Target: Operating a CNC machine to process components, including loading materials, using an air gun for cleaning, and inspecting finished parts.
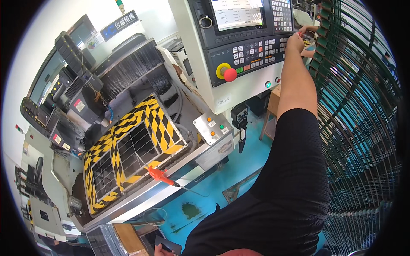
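My right arm, in a black short sleeve, reaches up to the right edge of a machine control panel (250,51). My right hand (295,43) is closed there, and a small red spot shows at its fingertips; what it grips is hidden. Beside it are a hand and forearm (311,29) coming in from the right, apparently another person's. Above the panel's keys is a lit screen (237,15). Low at the bottom edge, my left hand (160,251) is partly cut off, its fingers closed on a thin dark flat plate (170,244).
A red stop button (230,75) juts from the panel. An orange air gun (159,174) lies on the front edge of the machine bed with striped plates (171,135). A black handheld pendant (240,117) hangs below the panel. Green wire racks (363,106) crowd the right side.
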The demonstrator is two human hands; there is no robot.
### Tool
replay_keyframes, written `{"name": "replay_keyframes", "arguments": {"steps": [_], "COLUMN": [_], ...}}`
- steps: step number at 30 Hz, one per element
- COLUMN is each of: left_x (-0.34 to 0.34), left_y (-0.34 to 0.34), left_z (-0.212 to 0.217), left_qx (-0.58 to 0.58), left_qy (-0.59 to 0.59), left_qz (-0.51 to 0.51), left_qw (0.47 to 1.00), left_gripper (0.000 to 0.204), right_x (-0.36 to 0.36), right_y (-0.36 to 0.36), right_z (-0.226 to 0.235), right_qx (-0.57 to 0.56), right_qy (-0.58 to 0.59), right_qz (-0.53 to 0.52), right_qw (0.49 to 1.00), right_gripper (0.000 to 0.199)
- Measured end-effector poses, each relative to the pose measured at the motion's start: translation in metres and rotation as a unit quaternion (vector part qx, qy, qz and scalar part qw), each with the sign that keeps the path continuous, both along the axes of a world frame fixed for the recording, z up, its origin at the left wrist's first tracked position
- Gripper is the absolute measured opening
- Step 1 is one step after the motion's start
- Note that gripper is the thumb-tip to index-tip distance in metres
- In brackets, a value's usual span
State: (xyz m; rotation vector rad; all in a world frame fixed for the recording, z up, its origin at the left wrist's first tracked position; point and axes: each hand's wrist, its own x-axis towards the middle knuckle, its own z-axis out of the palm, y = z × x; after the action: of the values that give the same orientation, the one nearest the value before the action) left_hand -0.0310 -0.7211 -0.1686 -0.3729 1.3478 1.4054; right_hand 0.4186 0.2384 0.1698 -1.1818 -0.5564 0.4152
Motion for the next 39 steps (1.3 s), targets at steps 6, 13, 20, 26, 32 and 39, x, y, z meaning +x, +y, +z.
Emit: {"name": "replay_keyframes", "arguments": {"steps": [6,13,20,26,32,39], "left_x": [0.006,0.028,0.001,0.027,0.007,-0.011], "left_y": [-0.001,0.041,0.005,0.021,0.055,0.03], "left_z": [-0.003,0.055,-0.015,0.028,0.021,-0.02], "left_qx": [-0.029,0.001,0.008,0.073,0.078,0.083], "left_qy": [-0.074,-0.111,-0.006,0.506,0.064,0.057], "left_qz": [0.079,0.126,0.102,-0.144,0.098,0.08], "left_qw": [0.994,0.986,0.995,0.848,0.99,0.992], "left_gripper": [0.057,0.053,0.045,0.025,0.019,0.028], "right_x": [-0.016,-0.011,-0.011,-0.011,-0.019,-0.014], "right_y": [-0.005,-0.005,-0.003,-0.009,-0.041,-0.021], "right_z": [-0.009,-0.005,0.003,0.014,0.015,0.003], "right_qx": [-0.025,0.003,-0.045,-0.069,-0.037,-0.036], "right_qy": [0.013,0.05,0.038,0.031,0.019,-0.06], "right_qz": [-0.002,0.039,0.017,0.027,0.03,0.028], "right_qw": [1.0,0.998,0.998,0.997,0.999,0.997], "right_gripper": [0.039,0.034,0.036,0.039,0.05,0.062]}}
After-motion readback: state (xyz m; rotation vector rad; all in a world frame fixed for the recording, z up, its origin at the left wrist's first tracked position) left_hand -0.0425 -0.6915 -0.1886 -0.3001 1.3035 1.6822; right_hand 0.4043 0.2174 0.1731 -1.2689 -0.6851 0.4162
